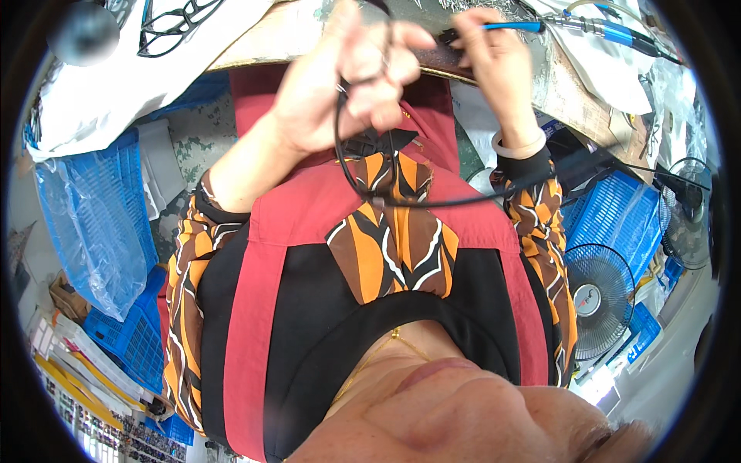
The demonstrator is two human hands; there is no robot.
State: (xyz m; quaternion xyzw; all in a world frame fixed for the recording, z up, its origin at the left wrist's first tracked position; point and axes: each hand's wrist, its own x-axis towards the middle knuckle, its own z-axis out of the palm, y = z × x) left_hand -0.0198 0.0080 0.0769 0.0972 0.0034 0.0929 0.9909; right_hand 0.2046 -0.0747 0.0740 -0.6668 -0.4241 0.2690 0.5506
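At the table's near edge, my left hand [355, 85] is raised palm up, fingers curled and blurred by motion. They are round a thin black rim, which looks like part of an eyeglass frame [389, 32]. A thin black loop [432, 204] hangs from near this hand across my chest; whether it is joined to the frame I cannot tell. To the right, my right hand [494, 58] is closed in a pinch on the front of a slim blue and silver tool [513, 26]. Its dark tip is partly hidden by the fingers.
Another black eyeglass frame [174, 31] lies on white sheeting at the upper left. Loose metallic bits [486, 8] are scattered on the tabletop. Blue plastic crates [96, 208] stand left; another crate [617, 220] and a fan [598, 301] stand right.
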